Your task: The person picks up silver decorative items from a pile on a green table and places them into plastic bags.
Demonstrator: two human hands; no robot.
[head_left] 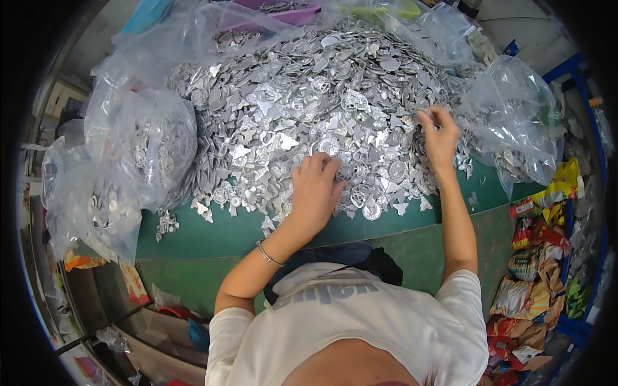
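A wide heap of small silver metal charms (283, 141) covers the worktable in front of me. Over the near middle of the heap, my left hand (315, 193) rests with bent fingertips among the pieces, thumb apart from the fingers. I see nothing held in it, though the fingertips are partly hidden. My right hand (441, 138) is raised at the heap's right side, thumb and forefinger drawn together in a pinch. Whatever is between them is too small to make out. A round openwork charm (371, 210) lies at the near edge.
Clear plastic bags of metal pieces stand left (164, 138) and right (515, 116). A purple bin (283, 16) is behind the heap. The green tabletop (238, 235) shows along its near edge. A blue rack (582, 325) and colourful packages (515, 296) are at the right.
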